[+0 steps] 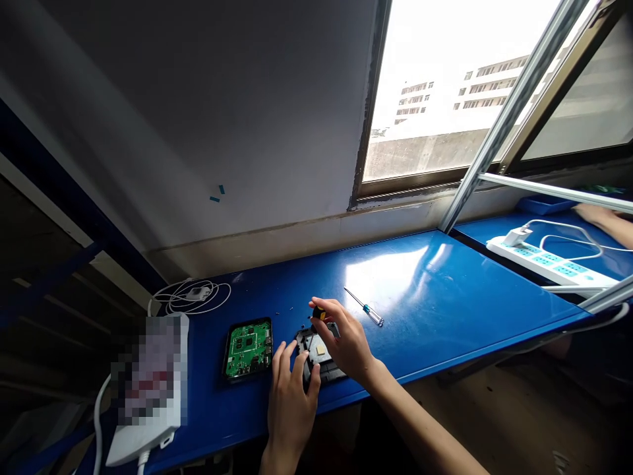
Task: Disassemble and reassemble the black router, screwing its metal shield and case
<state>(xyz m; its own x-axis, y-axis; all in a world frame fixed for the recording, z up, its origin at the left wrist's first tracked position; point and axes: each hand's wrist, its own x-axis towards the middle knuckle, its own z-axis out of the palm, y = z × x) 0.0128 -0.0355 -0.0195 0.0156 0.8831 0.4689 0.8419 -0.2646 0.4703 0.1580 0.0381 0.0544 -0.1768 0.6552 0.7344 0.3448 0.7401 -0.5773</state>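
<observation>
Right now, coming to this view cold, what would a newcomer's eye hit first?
Likely the glaring window at upper right, then the green circuit board in a black case, left of the hands on the blue table. Next, the right hand holding a small black-and-yellow tool at a dark casing, the left hand at its left side. A screwdriver lies to their right.

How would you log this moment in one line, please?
left hand: spread on black plastic casing; right hand: holding black-and-yellow tool over it; nearby: green circuit board in black shell, clear-handled blue screwdriver
</observation>
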